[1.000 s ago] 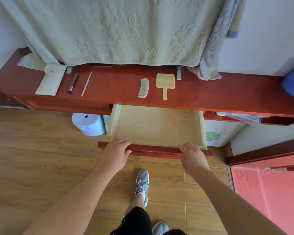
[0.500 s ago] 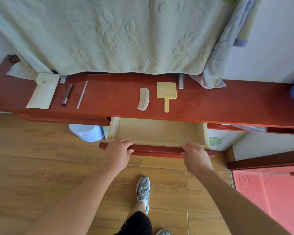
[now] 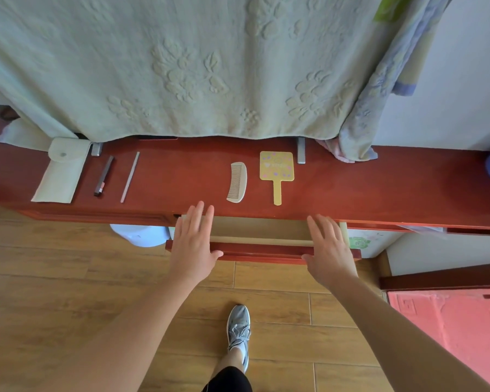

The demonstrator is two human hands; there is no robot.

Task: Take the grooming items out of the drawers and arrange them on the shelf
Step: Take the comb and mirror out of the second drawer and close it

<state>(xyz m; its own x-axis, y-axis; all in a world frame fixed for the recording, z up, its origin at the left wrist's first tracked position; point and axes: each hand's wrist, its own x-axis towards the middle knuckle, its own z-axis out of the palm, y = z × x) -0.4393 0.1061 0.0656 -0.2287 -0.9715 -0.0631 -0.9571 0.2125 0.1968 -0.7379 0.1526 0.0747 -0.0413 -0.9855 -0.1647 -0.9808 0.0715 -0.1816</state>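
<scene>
Since the earlier frame, the drawer (image 3: 262, 246) at the middle of the frame has slid most of the way in, and both hands have flattened. My left hand (image 3: 194, 243) and right hand (image 3: 327, 251) hold nothing, fingers spread, palms against the drawer front. Grooming items lie on the red shelf (image 3: 379, 188) above: a cream comb (image 3: 237, 182) and yellow hand mirror (image 3: 277, 172) at centre; a pouch (image 3: 61, 172), a dark tube (image 3: 104, 176), possibly lipstick, and a thin stick (image 3: 130, 176) at left. All look light and stiff. I would lift the mirror by its handle, since its face may scratch.
</scene>
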